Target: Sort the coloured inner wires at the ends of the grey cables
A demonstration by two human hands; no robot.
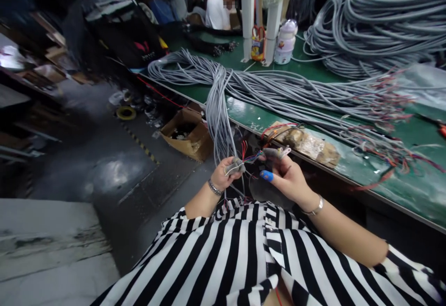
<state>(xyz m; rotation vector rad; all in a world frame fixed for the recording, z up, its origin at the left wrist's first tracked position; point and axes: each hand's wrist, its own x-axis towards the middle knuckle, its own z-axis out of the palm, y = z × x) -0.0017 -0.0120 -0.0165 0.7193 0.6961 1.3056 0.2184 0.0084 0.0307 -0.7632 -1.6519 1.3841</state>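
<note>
My left hand [224, 174] is closed around the end of a grey cable, with grey wrapping or sheath showing at its fingertips. From its grip, thin coloured wires [253, 157] fan out, red ones upward and blue-green ones toward the right. Just across from them is my right hand [292, 178], thumb and forefinger apart. Blue covering wraps that thumb. Along the forefinger lies a grey piece with a pale end [277, 153]; whether it is worn or held is unclear. A bunch of grey cables [219, 115] hangs over the bench edge behind my left hand.
Long grey cables with stripped ends lie along the green bench [411, 180]. A taped wooden block [313, 148] sits at its edge. Behind are a cable coil [376, 13], a jar [285, 43] and orange-handled scissors [258, 41]. A cardboard box [188, 134] stands below. Another person [216, 8] sits beyond.
</note>
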